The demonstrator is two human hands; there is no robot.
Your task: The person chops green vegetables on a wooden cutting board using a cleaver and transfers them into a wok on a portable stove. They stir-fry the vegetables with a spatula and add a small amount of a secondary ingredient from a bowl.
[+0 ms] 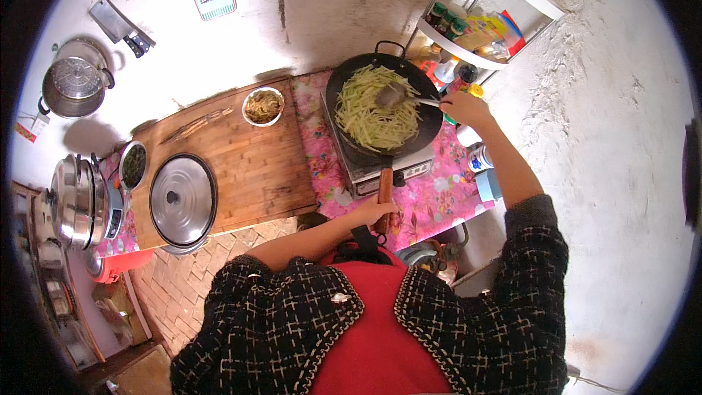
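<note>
A dark wok [428,130] sits on a gas stove [366,177], full of pale green shredded vegetable [356,115]. My left hand [374,212] is closed around the wok's wooden handle [385,185]. With my right hand [466,109] I grip a metal spatula [429,101] by its handle; its head rests among the shreds, partly covered by them. Left of the stove, a white bowl of cooked food [263,107] stands on a wooden cutting board [252,167]. A round metal lid [182,200] lies at the board's left front.
A corner shelf [466,55] with seasoning jars stands behind the wok at the right, with bottles below. A light blue container [488,185] is near the right table edge. At the left are a steamer pot [74,203] and a bowl of dark greens [134,165].
</note>
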